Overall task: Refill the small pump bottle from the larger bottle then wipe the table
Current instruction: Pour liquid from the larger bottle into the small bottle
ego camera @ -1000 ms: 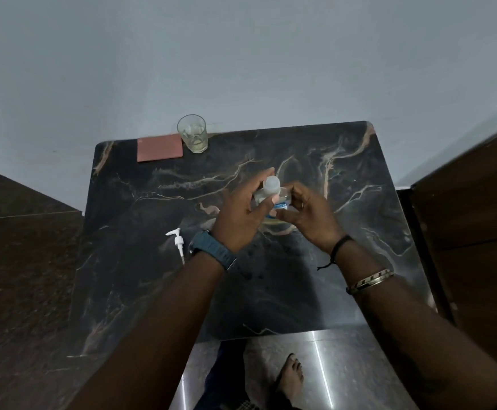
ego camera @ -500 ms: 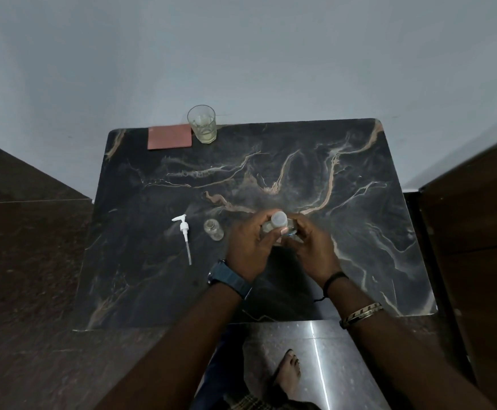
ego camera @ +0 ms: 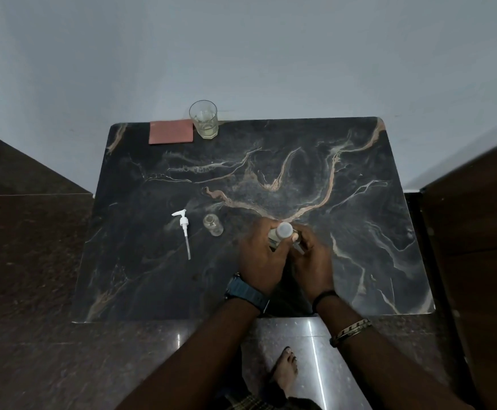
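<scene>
Both my hands wrap the larger clear bottle [ego camera: 284, 232], whose white cap points up toward me, just above the dark marble table [ego camera: 359, 232] near its middle. My left hand [ego camera: 260, 261] grips its left side and my right hand [ego camera: 312, 261] its right side; most of the bottle's body is hidden by my fingers. The small clear pump bottle [ego camera: 212, 224] stands open and uncapped to the left of my hands. Its white pump head [ego camera: 184, 229] with a long tube lies flat further left.
A pink folded cloth [ego camera: 171, 131] and a drinking glass [ego camera: 203, 119] sit at the table's far edge by the wall. Dark wooden furniture [ego camera: 478, 261] flanks the table on the right and a dark counter [ego camera: 28, 247] on the left. My bare foot [ego camera: 285, 371] shows below.
The view has tilted, so the table now sits higher in frame. My hands with the larger bottle have come nearer to me and lower toward the tabletop.
</scene>
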Tool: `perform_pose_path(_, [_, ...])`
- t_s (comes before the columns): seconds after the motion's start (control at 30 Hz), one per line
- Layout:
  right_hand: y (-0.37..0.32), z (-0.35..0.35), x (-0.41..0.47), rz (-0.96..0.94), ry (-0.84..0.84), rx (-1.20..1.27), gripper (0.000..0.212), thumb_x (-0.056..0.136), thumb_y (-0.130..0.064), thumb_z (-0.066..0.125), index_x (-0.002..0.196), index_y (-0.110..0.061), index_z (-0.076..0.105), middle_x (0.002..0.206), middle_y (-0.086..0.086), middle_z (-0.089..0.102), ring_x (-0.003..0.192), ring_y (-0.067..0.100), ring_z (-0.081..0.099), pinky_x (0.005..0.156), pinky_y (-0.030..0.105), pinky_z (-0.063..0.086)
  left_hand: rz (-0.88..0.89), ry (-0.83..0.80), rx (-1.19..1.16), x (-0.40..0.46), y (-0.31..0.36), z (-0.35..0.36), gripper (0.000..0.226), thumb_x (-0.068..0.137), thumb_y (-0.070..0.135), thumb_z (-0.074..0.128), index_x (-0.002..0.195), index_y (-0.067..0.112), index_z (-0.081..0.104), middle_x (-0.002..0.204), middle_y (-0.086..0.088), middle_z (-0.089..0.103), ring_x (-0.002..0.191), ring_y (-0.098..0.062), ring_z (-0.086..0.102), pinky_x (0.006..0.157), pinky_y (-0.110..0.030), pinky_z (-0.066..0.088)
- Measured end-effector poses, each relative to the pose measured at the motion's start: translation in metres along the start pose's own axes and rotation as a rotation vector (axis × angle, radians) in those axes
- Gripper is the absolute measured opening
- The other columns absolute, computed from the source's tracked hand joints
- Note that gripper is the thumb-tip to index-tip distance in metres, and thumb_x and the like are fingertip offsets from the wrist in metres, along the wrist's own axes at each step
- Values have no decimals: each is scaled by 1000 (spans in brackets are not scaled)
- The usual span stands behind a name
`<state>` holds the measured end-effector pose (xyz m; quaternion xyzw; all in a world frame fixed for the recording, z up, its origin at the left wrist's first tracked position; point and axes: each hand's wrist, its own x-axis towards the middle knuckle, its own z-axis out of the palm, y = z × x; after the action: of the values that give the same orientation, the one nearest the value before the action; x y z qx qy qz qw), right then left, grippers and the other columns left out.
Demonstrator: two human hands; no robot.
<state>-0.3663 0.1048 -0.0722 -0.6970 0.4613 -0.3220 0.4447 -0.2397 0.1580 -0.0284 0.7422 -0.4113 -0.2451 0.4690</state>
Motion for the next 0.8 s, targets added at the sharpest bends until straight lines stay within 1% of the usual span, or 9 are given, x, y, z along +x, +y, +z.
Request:
perform_pose_path(0.17, [3, 3, -3, 35, 15, 5, 32, 98, -13, 74, 122, -34, 70, 118, -19, 75, 109, 3, 73, 92, 31, 60, 1, 51, 9, -4, 5, 2, 26, 91, 39, 79, 103, 20, 67, 95, 12, 71, 84, 1, 63, 71, -10, 47])
perform_pose_path(0.2, [3, 4, -3, 37, 15, 13, 30, 98, -14, 74, 121, -34, 70, 117, -19, 75, 108, 4, 73, 91, 32, 61, -9, 52, 2, -4, 5, 2, 25, 91, 39, 79, 104, 21, 66, 95, 13, 71, 85, 2, 63, 71, -9, 47])
perform_pose_path(0.3, [3, 5, -2, 85, -54, 27, 11, 99, -26, 72, 109, -30, 67, 104, -11, 76, 95, 10, 73, 81, 43, 61, -57, 14, -29, -1, 3, 1, 25, 94, 33, 78, 112, 23, 64, 102, 12, 71, 92, -2, 67, 78, -28, 57])
perform_pose_path(0.37, [3, 5, 0, 106, -110, -5, 12, 96, -33, 70, 103, -28, 63, 100, -9, 74, 91, 13, 72, 77, 47, 59, -65, -83, -69, 6, 3, -7, 36, 96, 25, 76, 129, 23, 61, 116, 10, 71, 105, -6, 68, 89, -32, 58])
perform_pose_path(0.43, [4, 2, 4, 108, -165, 8, 19, 96, -25, 73, 110, -25, 61, 107, -11, 74, 97, 9, 72, 80, 43, 60, 12, -254, -51, 15, 2, -17, 48, 98, 18, 74, 143, 18, 57, 133, 5, 69, 122, -10, 65, 103, -32, 53])
perform_pose_path(0.5, [3, -3, 10, 85, -218, 22, 33, 97, -14, 75, 123, -25, 59, 116, -17, 74, 106, 2, 72, 86, 28, 59, 129, -412, 43, 23, 2, -27, 43, 101, 15, 71, 143, 12, 61, 138, -1, 68, 127, -15, 62, 110, -32, 48])
perform_pose_path(0.6, [1, -7, 15, 89, -273, 7, 45, 96, -9, 77, 132, -29, 61, 122, -21, 74, 113, -2, 70, 93, 17, 54, 167, -453, 110, 33, 2, -37, 35, 103, 19, 69, 137, 12, 66, 129, -2, 74, 113, -12, 67, 97, -15, 47])
perform_pose_path(0.7, [1, -7, 17, 107, -238, 3, 38, 95, -11, 79, 127, -29, 68, 116, -17, 77, 109, 0, 72, 94, 26, 58, 179, -377, 180, 33, 3, -37, 31, 102, 28, 70, 130, 15, 69, 115, -2, 78, 100, -21, 73, 82, -27, 53])
perform_pose_path(0.8, [2, -9, 16, 108, -186, -5, 34, 96, -12, 78, 126, -26, 71, 116, -13, 78, 110, 5, 73, 96, 38, 60, 172, -250, 169, 27, 2, -29, 29, 99, 39, 72, 122, 20, 71, 105, 4, 79, 90, -16, 74, 74, -25, 51])
